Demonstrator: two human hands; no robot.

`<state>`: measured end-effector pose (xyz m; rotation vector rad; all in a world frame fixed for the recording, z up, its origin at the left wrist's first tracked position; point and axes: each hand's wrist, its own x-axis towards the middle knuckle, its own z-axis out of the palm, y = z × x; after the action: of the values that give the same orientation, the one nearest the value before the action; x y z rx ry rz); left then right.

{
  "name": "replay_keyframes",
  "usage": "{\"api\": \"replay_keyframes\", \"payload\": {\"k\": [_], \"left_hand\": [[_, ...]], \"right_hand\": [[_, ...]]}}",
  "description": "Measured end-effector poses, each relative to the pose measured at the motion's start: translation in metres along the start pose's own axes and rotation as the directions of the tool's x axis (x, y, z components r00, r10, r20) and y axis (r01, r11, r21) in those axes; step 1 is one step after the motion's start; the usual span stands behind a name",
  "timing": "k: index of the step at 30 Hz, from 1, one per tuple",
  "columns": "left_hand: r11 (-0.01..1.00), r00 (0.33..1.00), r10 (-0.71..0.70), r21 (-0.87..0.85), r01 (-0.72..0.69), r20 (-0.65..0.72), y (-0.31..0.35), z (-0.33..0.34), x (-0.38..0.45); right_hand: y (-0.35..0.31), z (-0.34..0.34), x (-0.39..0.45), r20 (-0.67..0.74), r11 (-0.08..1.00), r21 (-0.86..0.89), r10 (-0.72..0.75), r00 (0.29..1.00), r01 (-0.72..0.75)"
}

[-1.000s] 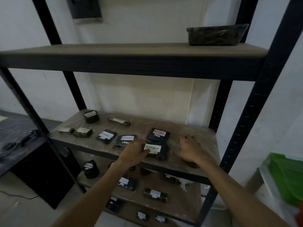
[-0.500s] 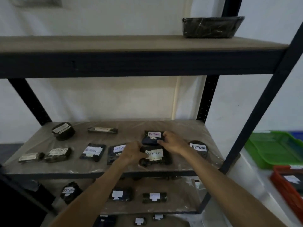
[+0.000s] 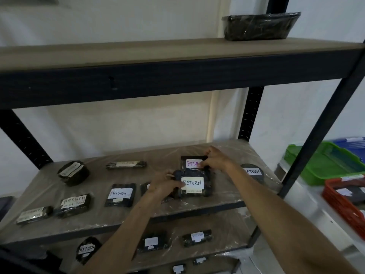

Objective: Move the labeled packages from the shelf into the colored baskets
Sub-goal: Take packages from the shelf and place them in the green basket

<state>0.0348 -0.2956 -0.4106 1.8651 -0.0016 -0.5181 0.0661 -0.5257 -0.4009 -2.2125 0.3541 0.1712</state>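
Note:
Several black wrapped packages with white RETURN labels lie on the middle shelf (image 3: 98,220). My left hand (image 3: 163,184) grips the left edge of a black package with a black-ink RETURN label (image 3: 192,185). My right hand (image 3: 214,160) pinches the right side of a second package with a pink-ink RETURN label (image 3: 190,162), just behind the first. A round package (image 3: 253,173) lies to the right of my right wrist. At the right edge stand a green basket (image 3: 308,171) and a red basket (image 3: 339,206); the red one holds labeled packages.
Dark shelf uprights (image 3: 316,135) stand between the shelf and the baskets. A wrapped black tray (image 3: 260,26) sits on the top shelf. More labeled packages (image 3: 197,237) lie on the lower shelves. A blue basket (image 3: 353,143) shows behind the green one.
The view has swung right and closer to the shelf. My right hand closed on the pink-labeled package, and my left hand now grips the front package's edge.

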Motion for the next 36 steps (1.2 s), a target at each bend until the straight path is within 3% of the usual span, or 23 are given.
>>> {"api": "replay_keyframes", "payload": {"k": [4, 7, 12, 14, 17, 22, 30, 36], "left_hand": [[0.999, 1.0, 0.018, -0.044, -0.018, 0.009, 0.001, -0.015, 0.006], [0.997, 0.999, 0.009, -0.074, -0.005, 0.051, 0.005, -0.02, 0.006], [0.967, 0.989, 0.043, -0.253, -0.005, 0.143, 0.023, -0.011, -0.005], [0.959, 0.981, 0.076, -0.281, -0.024, 0.177, 0.029, -0.001, -0.011], [0.963, 0.965, 0.097, -0.267, -0.03, 0.245, 0.036, 0.025, -0.021], [0.971, 0.931, 0.101, -0.239, -0.015, 0.35, 0.047, 0.089, -0.052], [0.984, 0.911, 0.164, -0.131, -0.123, 0.378, 0.061, 0.27, -0.102], [0.981, 0.929, 0.102, -0.192, -0.035, 0.355, 0.085, 0.404, -0.1]], "right_hand": [[0.004, -0.007, -0.02, -0.073, 0.973, 0.228, -0.029, 0.997, 0.045], [0.008, -0.015, -0.042, -0.155, 0.867, 0.493, 0.013, 0.988, 0.066], [0.011, -0.038, -0.097, -0.219, 0.665, 0.736, 0.056, 0.974, 0.127], [0.019, -0.05, -0.123, -0.29, 0.663, 0.724, 0.043, 0.956, 0.189], [0.041, -0.071, -0.165, -0.395, 0.747, 0.605, -0.019, 0.919, 0.275], [0.091, -0.114, -0.231, -0.417, 0.729, 0.608, -0.041, 0.908, 0.313], [0.224, -0.218, -0.299, -0.507, 0.706, 0.668, 0.202, 0.838, 0.234], [0.319, -0.29, -0.327, -0.532, 0.709, 0.682, 0.311, 0.788, 0.18]]}}
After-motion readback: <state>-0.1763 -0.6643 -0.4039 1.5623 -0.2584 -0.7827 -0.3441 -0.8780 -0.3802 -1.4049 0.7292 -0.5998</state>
